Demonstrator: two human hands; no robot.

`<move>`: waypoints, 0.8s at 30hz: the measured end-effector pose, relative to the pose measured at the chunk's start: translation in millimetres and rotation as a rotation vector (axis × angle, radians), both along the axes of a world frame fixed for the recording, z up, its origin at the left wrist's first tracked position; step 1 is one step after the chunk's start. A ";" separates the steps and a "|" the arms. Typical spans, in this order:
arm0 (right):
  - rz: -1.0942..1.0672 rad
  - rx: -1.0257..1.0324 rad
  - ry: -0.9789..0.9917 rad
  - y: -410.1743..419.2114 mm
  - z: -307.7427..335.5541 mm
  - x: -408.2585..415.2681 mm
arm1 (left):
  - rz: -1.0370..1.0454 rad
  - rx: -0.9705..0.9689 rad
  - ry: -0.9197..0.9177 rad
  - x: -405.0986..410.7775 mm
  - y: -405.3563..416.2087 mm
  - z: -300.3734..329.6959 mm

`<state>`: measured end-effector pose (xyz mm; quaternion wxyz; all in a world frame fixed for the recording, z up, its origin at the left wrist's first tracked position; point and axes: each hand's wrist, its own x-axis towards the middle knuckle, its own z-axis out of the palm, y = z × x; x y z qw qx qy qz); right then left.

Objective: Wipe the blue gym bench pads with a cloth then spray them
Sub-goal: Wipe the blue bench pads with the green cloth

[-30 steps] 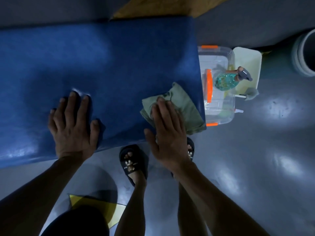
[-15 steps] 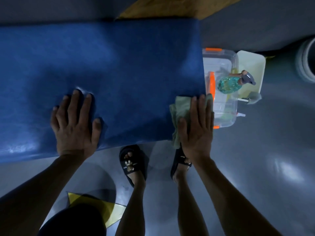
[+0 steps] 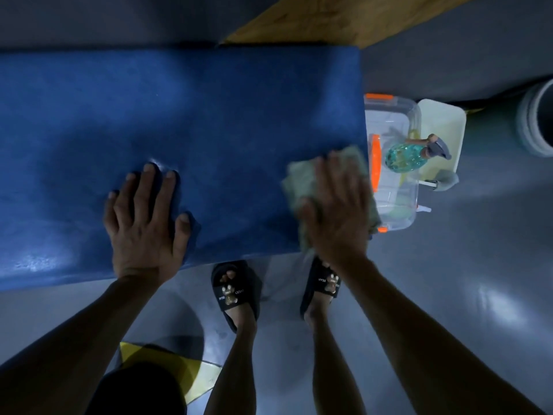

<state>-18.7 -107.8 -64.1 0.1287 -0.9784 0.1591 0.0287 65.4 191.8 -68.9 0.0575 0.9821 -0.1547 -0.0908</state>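
Padding on the blue bench pad [image 3: 209,121] fills most of the view, with the left hand [image 3: 143,226] splayed flat and empty on it near the front edge. At the pad's right front corner the right hand [image 3: 335,211] presses flat on a bunched green cloth [image 3: 299,178], partly blurred. Just beyond that edge sits a clear bin [image 3: 395,190] holding the teal spray bottle [image 3: 404,155]. A stroke carried too far right could drag the cloth off the pad, or knock the bottle over.
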 end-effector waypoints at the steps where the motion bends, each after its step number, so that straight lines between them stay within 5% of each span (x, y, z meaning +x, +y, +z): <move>1: -0.180 -0.003 -0.005 -6.8 -1.3 1.6 | 0.000 -0.005 0.001 0.1 0.4 -0.1; 3: -0.469 -0.011 -0.024 5.5 -3.1 11.0 | 0.006 -0.017 0.007 -0.3 -0.7 -0.2; 5: -0.494 -0.046 -0.057 41.9 -0.8 18.5 | 0.012 -0.011 0.007 -0.8 -0.2 -0.3; 9: 0.170 0.130 0.064 139.3 12.1 3.4 | -0.011 -0.014 0.002 1.1 1.5 0.1; 12: 0.504 0.073 -0.009 106.9 3.5 0.1 | -0.007 -0.017 -0.004 0.3 1.4 -1.2; 14: 0.397 0.000 0.000 50.0 -2.4 2.9 | -0.006 -0.016 0.009 0.3 0.9 -2.9; 20: -0.541 0.085 -0.080 -15.2 -7.7 41.8 | -0.001 -0.019 -0.017 0.3 1.5 -4.3; 22: -0.566 -0.064 -0.101 18.6 -11.7 51.5 | -0.015 -0.012 -0.024 -0.1 1.0 -4.5; 24: -0.298 -0.072 -0.160 74.0 -10.2 55.8 | -0.014 -0.004 -0.027 1.0 1.6 -4.9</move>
